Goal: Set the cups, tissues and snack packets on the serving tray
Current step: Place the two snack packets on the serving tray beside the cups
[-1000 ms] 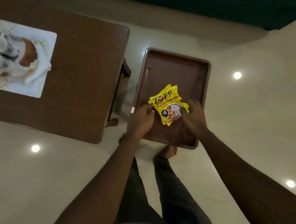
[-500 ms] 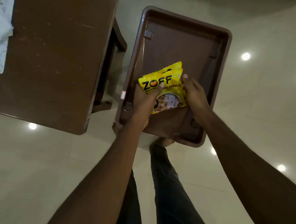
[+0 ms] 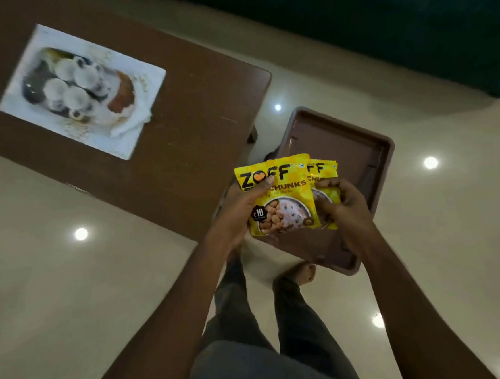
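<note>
— What do we have underfoot?

— We see a glossy pale floor [image 3: 57, 291], and on it the brown serving tray [image 3: 343, 144], just beside the table's corner. Our bare foot [image 3: 299, 274] stands at the tray's near edge.

— And the table?

— We see a dark wooden table [image 3: 179, 120] carrying a white mat [image 3: 135, 88]. On the mat sit white cups [image 3: 69, 83], blurred, with white tissues [image 3: 131, 120] at its near corner.
</note>
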